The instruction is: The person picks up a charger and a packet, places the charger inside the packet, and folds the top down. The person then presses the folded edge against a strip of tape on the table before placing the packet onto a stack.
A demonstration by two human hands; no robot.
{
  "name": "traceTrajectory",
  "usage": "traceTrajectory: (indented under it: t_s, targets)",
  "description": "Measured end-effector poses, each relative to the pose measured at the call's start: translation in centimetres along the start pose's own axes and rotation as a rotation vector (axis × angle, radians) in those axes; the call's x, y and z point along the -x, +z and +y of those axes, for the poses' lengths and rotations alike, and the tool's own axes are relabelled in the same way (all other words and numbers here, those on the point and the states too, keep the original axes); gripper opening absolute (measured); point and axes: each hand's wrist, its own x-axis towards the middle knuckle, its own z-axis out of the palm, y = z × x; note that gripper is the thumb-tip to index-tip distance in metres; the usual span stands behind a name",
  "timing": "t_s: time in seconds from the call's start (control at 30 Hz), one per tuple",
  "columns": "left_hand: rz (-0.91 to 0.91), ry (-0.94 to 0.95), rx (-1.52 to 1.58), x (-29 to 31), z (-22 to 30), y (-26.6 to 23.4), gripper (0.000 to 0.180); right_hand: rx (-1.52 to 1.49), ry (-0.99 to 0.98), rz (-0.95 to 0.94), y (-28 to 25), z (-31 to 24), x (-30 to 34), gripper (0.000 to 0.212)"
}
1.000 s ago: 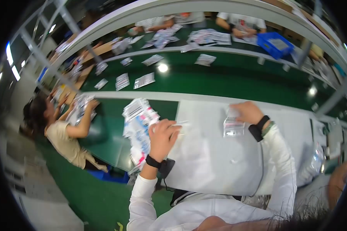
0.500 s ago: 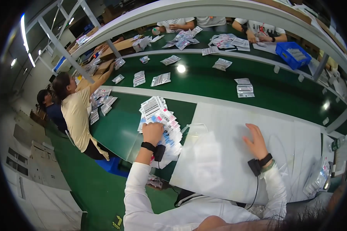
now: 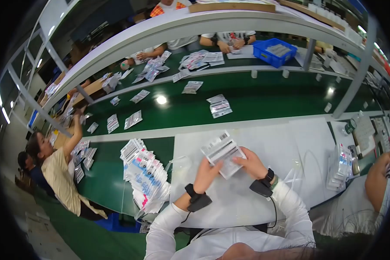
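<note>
Over the white sheet-covered worktop (image 3: 203, 208), a flat white printed pouch (image 3: 224, 149) with dark bars is held up between both hands. My left hand (image 3: 207, 175) grips its lower left, thumb lying on the face. On the lower right edge, my right hand (image 3: 252, 163) has its thumb on top; the fingers behind the pouch are hidden. Left of my hands, a fanned pile of similar white, blue and pink pouches (image 3: 145, 173) lies overlapping on the green tabletop.
Beyond the worktop runs a green belt (image 3: 264, 95) with several scattered pouches. A stack of clear packs (image 3: 339, 167) and a bottle (image 3: 350, 126) stand at right. A co-worker (image 3: 58, 173) reaches at left; others sit across, near a blue crate (image 3: 274, 52).
My left hand has left the pile and moved right, now with a pouch in it. My right hand, empty before, has come to the pouch. The whole view has swung right.
</note>
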Motion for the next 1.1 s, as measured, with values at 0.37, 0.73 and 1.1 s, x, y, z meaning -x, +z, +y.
traceTrajectory:
  t_s: [0.37, 0.73, 1.1]
  targets:
    - [-0.664, 0.269, -0.714, -3.5, 1.1, 2.8, 0.028, 1.302, 0.191, -0.282, -6.5, -4.4, -4.8, 0.058]
    - [-0.792, 0.743, -1.064, -8.4, -3.5, 7.8, 0.023, 1.434, -0.746, 0.154, -7.6, -1.3, -0.6, 0.033]
    - [-0.809, 0.572, -0.907, -7.5, -4.5, 7.8, 0.017, 1.239, -0.452, -0.137, -10.7, 2.7, -2.6, 0.042]
